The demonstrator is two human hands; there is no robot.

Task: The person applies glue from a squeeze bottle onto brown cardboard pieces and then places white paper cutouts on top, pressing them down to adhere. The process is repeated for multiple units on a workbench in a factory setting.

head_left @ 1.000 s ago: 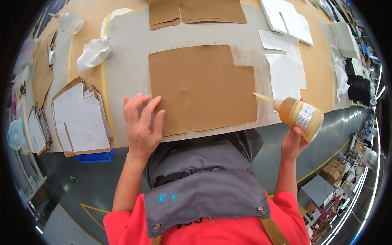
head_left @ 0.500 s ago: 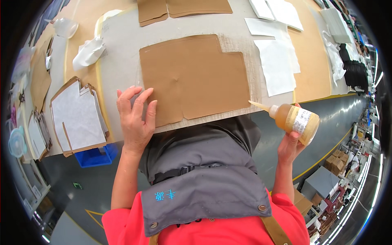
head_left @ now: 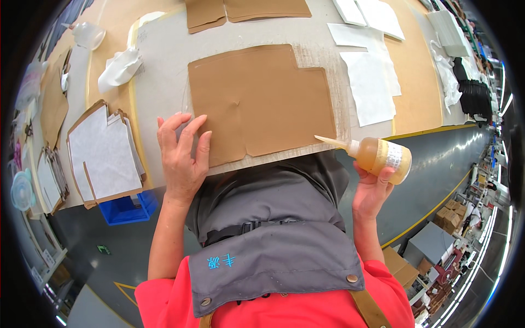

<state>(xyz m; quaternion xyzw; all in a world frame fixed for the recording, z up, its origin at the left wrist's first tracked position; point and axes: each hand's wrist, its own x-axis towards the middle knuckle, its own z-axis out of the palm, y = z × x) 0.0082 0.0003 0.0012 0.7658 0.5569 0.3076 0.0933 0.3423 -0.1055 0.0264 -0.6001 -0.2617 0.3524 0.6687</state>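
A brown sheet (head_left: 262, 104), notched at its far right corner, lies flat at the near edge of the table. My left hand (head_left: 183, 156) rests at its left edge, fingers bent and apart, with the fingertips on or just by the sheet. In my right hand (head_left: 372, 191) is a glue bottle (head_left: 385, 158) with amber liquid, tilted on its side. Its long pointed nozzle reaches left over the sheet's near right corner; whether the tip touches cannot be made out.
White pieces (head_left: 369, 87) lie right of the sheet, more brown pieces (head_left: 268, 10) beyond it. On the left are a stack of white-faced brown pieces (head_left: 104, 156), a crumpled white cloth (head_left: 119, 70) and a clear squeeze bottle (head_left: 89, 36). A blue bin (head_left: 128, 209) sits below the table edge.
My right hand has carried the glue bottle to the left, so its nozzle now lies over the sheet's near right corner. My left hand has hardly moved.
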